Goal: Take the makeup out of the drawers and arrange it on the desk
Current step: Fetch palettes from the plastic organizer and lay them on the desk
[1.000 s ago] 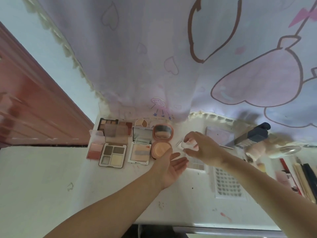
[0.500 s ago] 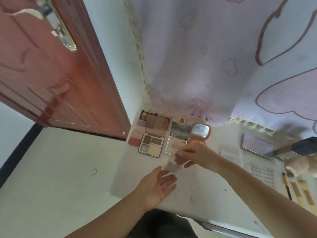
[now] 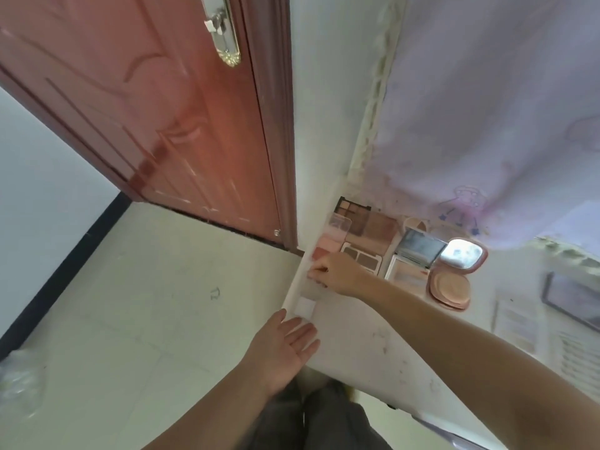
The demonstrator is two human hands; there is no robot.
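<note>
While the right hand [image 3: 337,274] reaches to the left edge of the desk [image 3: 357,339], its fingers are curled down onto a small clear case [image 3: 306,298] lying at that edge, directly below the blush palette [image 3: 328,246]; whether they pinch the case or only press on it cannot be told, as the case is pale and partly hidden under the hand. Judging by its position, the case is being set at the front of the leftmost column, extending the row of makeup already laid out. That row comprises a large eyeshadow palette [image 3: 373,222] at the back, a small quad palette [image 3: 362,258], a mirrored compact [image 3: 418,254] and a round pink compact [image 3: 454,274], all lying open and side by side. The left hand [image 3: 285,345] is held flat with palm up and fingers straight, close together, just off the desk edge, holding nothing; its placement suggests a guard against the case slipping off.
</note>
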